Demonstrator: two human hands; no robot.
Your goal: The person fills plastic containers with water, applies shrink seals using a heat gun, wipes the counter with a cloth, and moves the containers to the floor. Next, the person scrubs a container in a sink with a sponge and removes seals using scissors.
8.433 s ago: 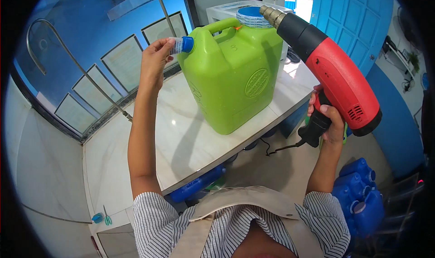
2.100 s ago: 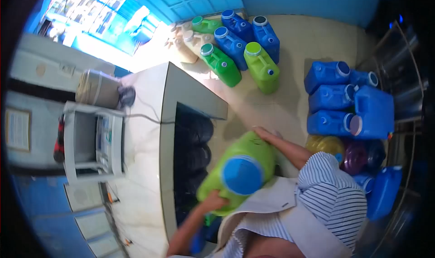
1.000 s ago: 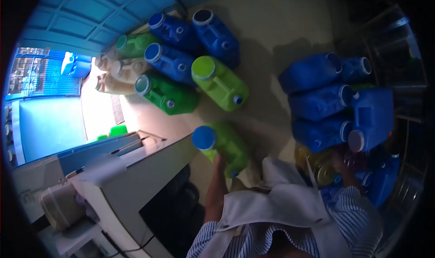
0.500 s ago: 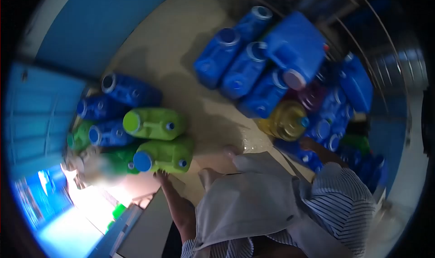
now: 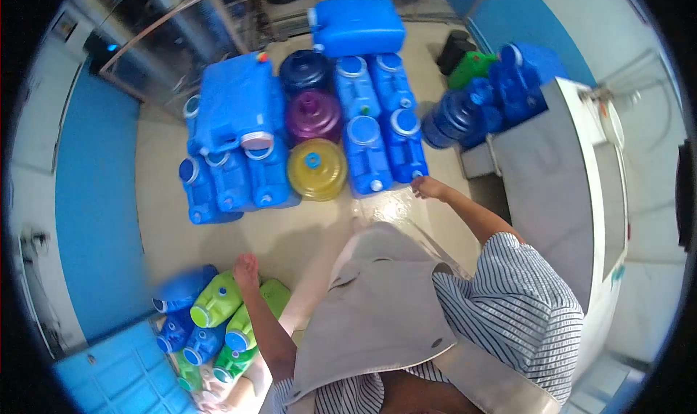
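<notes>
My left hand (image 5: 246, 270) is held above the green jugs at the lower left, loosely open, with nothing seen in it. The light green jug (image 5: 220, 298) and another green jug (image 5: 274, 298) lie just below it. My right hand (image 5: 430, 188) hangs by the front end of a blue water jug (image 5: 408, 152), fingers slightly bent and holding nothing that I can see. Whether it touches the jug I cannot tell. Beside that jug stands another blue jug (image 5: 369, 160), then a round yellow bottle (image 5: 317, 171) with a blue cap.
A purple bottle (image 5: 313, 116) and a dark blue bottle (image 5: 305, 72) stand behind the yellow one. Large blue jugs (image 5: 236, 102) are stacked on others at the left. A white counter (image 5: 548, 189) runs along the right, with more blue bottles (image 5: 450, 120) near it. Wet floor (image 5: 385, 207) shines in front.
My view has swung to the right, so the jug rows now sit in the middle. My left hand has moved from beside the green jugs to above them; my right hand stays by the blue jugs.
</notes>
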